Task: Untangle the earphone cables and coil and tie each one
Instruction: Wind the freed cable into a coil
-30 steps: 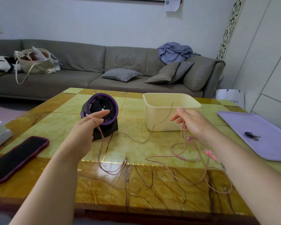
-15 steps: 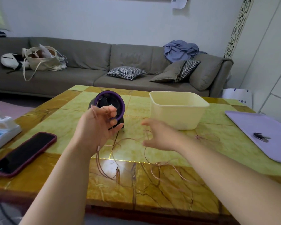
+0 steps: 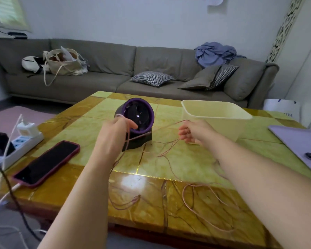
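A thin pink earphone cable (image 3: 201, 211) lies in loose loops over the yellow-green table (image 3: 178, 169). My left hand (image 3: 113, 135) is raised in front of the purple fan and holds turns of the cable wound round its fingers. A taut strand runs from it to my right hand (image 3: 192, 132), which pinches the cable with curled fingers near the tub. More slack trails down to the table's near edge, where a plug end (image 3: 135, 198) rests.
A black and purple desk fan (image 3: 142, 114) stands mid-table behind my left hand. A cream plastic tub (image 3: 215, 114) sits to the right, a phone (image 3: 48, 162) and power strip (image 3: 20, 142) to the left, a lilac laptop (image 3: 298, 141) at far right.
My right hand has swung from the middle of the table out to the right, pulling a strand of cable taut. My left hand has kept the cable and stayed by the fan.
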